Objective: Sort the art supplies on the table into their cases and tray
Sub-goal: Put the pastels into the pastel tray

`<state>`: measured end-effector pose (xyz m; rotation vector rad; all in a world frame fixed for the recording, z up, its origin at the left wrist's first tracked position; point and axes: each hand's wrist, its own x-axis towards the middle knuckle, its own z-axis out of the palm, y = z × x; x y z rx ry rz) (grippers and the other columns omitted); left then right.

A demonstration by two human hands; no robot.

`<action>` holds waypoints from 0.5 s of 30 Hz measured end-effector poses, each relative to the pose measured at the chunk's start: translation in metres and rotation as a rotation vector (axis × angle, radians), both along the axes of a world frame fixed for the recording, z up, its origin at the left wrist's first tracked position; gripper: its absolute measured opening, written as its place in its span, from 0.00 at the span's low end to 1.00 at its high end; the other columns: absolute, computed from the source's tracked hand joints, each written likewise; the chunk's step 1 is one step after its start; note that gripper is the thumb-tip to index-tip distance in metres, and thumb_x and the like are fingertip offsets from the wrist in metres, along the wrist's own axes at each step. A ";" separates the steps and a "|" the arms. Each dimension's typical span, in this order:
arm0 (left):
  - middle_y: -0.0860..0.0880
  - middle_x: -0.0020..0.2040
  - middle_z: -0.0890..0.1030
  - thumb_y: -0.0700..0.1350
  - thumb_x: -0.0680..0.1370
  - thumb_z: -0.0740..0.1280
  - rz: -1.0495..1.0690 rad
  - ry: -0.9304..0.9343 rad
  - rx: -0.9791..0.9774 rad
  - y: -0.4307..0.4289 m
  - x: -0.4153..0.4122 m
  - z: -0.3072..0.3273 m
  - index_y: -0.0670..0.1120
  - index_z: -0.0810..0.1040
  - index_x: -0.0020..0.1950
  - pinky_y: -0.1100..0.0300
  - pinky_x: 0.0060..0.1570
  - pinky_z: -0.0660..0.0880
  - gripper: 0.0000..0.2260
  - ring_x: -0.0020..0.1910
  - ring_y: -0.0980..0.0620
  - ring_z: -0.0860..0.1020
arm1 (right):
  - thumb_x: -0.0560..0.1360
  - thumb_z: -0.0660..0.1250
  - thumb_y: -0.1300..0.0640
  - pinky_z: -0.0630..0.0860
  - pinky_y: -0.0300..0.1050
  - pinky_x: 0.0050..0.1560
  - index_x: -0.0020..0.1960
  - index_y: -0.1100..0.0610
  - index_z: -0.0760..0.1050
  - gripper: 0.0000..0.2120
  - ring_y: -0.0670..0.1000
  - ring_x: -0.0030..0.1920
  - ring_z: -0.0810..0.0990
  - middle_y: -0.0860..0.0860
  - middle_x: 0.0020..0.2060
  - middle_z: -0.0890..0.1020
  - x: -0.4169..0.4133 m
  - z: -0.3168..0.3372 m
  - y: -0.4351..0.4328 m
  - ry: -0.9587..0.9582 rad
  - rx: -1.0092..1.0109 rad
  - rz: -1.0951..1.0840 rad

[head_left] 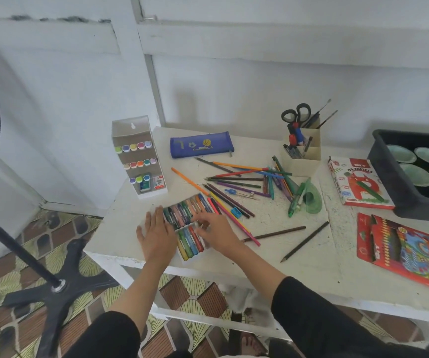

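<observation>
Surface: you work at a white, paint-flecked table (311, 254).
Room: white wall (260, 73) behind, patterned tile floor (14, 254) below, a black fan stand (53, 288) on your left.
Pastel tray (185, 226): it sits near the table's front-left corner, under both your hands.
Axis: its 2 rows lie one behind the other; the pastels (190, 208) run near-to-far, far ends leaning slightly left.
Left hand (155, 233): it lies flat on the tray's left edge, fingers straight and spread.
Right hand (216, 233): bent fingers reach the pastels at the divider; blur hides whether they pinch one.
Coloured pencils (244, 182): scattered just right of the tray, pointing many ways.
Cases: blue pencil case (201, 147) at the back, oil pastel box (358, 184) and red pencil box (404, 249) to your right.
</observation>
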<state>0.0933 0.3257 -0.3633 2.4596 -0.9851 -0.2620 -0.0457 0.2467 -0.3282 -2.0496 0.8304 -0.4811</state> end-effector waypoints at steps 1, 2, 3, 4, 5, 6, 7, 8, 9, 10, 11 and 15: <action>0.50 0.78 0.56 0.44 0.82 0.50 0.000 0.001 -0.002 0.000 0.000 0.000 0.48 0.54 0.78 0.48 0.74 0.42 0.23 0.77 0.52 0.48 | 0.74 0.68 0.63 0.72 0.34 0.48 0.56 0.58 0.79 0.11 0.42 0.40 0.72 0.54 0.49 0.80 0.001 -0.003 0.001 0.012 -0.022 0.002; 0.50 0.78 0.56 0.44 0.82 0.50 0.002 0.004 -0.002 0.000 0.000 0.000 0.48 0.54 0.78 0.48 0.74 0.41 0.23 0.77 0.52 0.48 | 0.74 0.68 0.64 0.70 0.35 0.53 0.57 0.57 0.79 0.12 0.43 0.45 0.71 0.53 0.52 0.77 0.001 -0.007 0.003 0.025 -0.049 -0.009; 0.50 0.78 0.56 0.44 0.82 0.50 0.004 0.004 -0.002 -0.001 0.000 0.000 0.48 0.54 0.78 0.48 0.74 0.41 0.23 0.77 0.52 0.48 | 0.74 0.68 0.63 0.67 0.34 0.56 0.58 0.56 0.78 0.13 0.44 0.49 0.69 0.52 0.54 0.73 0.001 -0.010 0.004 0.040 -0.080 -0.026; 0.50 0.78 0.56 0.44 0.82 0.50 0.005 0.001 -0.003 -0.001 0.000 0.000 0.48 0.54 0.78 0.47 0.74 0.42 0.23 0.77 0.52 0.48 | 0.74 0.68 0.63 0.64 0.33 0.57 0.59 0.55 0.77 0.14 0.45 0.52 0.67 0.52 0.55 0.70 0.001 -0.012 0.005 0.052 -0.108 -0.045; 0.50 0.78 0.56 0.44 0.82 0.50 0.005 -0.003 -0.002 0.000 0.000 0.000 0.48 0.54 0.78 0.47 0.74 0.42 0.23 0.77 0.52 0.48 | 0.74 0.68 0.63 0.62 0.33 0.57 0.60 0.54 0.76 0.16 0.46 0.54 0.67 0.52 0.56 0.68 0.002 -0.013 0.005 0.061 -0.123 -0.063; 0.50 0.78 0.56 0.45 0.82 0.50 0.004 -0.006 -0.001 0.000 -0.001 0.000 0.48 0.53 0.78 0.47 0.74 0.42 0.23 0.77 0.52 0.48 | 0.74 0.68 0.63 0.61 0.32 0.56 0.62 0.54 0.74 0.17 0.48 0.56 0.67 0.52 0.57 0.67 0.003 -0.013 0.005 0.072 -0.124 -0.077; 0.50 0.78 0.56 0.44 0.82 0.50 0.003 -0.006 -0.001 0.000 0.000 0.001 0.48 0.53 0.78 0.47 0.74 0.42 0.23 0.77 0.52 0.48 | 0.74 0.68 0.63 0.61 0.31 0.56 0.63 0.54 0.73 0.18 0.49 0.58 0.67 0.53 0.59 0.66 0.004 -0.013 0.005 0.085 -0.125 -0.084; 0.49 0.78 0.56 0.44 0.82 0.50 0.001 -0.003 0.001 0.000 -0.001 0.001 0.48 0.53 0.78 0.47 0.74 0.41 0.23 0.77 0.52 0.48 | 0.74 0.68 0.63 0.61 0.31 0.55 0.64 0.54 0.72 0.19 0.49 0.59 0.66 0.53 0.60 0.66 0.004 -0.013 0.004 0.101 -0.127 -0.086; 0.49 0.78 0.56 0.44 0.82 0.50 0.000 -0.002 0.001 0.000 -0.002 0.001 0.48 0.53 0.78 0.47 0.74 0.41 0.23 0.77 0.52 0.48 | 0.74 0.68 0.63 0.61 0.31 0.55 0.64 0.55 0.71 0.19 0.50 0.60 0.66 0.54 0.60 0.65 0.005 -0.013 0.004 0.112 -0.131 -0.085; 0.49 0.78 0.55 0.44 0.82 0.50 -0.001 -0.003 0.001 0.000 -0.002 0.002 0.48 0.53 0.78 0.47 0.74 0.41 0.23 0.77 0.52 0.48 | 0.75 0.67 0.63 0.61 0.31 0.55 0.65 0.55 0.71 0.19 0.50 0.61 0.66 0.54 0.61 0.65 0.004 -0.014 0.003 0.118 -0.136 -0.084; 0.49 0.78 0.55 0.44 0.82 0.50 -0.001 -0.005 0.001 0.000 -0.003 0.003 0.48 0.53 0.78 0.47 0.74 0.41 0.23 0.77 0.52 0.48 | 0.75 0.67 0.63 0.62 0.31 0.56 0.66 0.55 0.71 0.20 0.51 0.61 0.66 0.54 0.62 0.65 0.004 -0.015 0.004 0.125 -0.146 -0.081; 0.49 0.78 0.56 0.44 0.82 0.50 -0.008 -0.009 0.001 0.001 -0.001 0.004 0.48 0.53 0.78 0.47 0.74 0.41 0.23 0.77 0.51 0.48 | 0.76 0.67 0.57 0.67 0.38 0.60 0.65 0.55 0.71 0.18 0.50 0.61 0.67 0.54 0.61 0.66 0.001 -0.019 0.005 0.112 -0.162 -0.082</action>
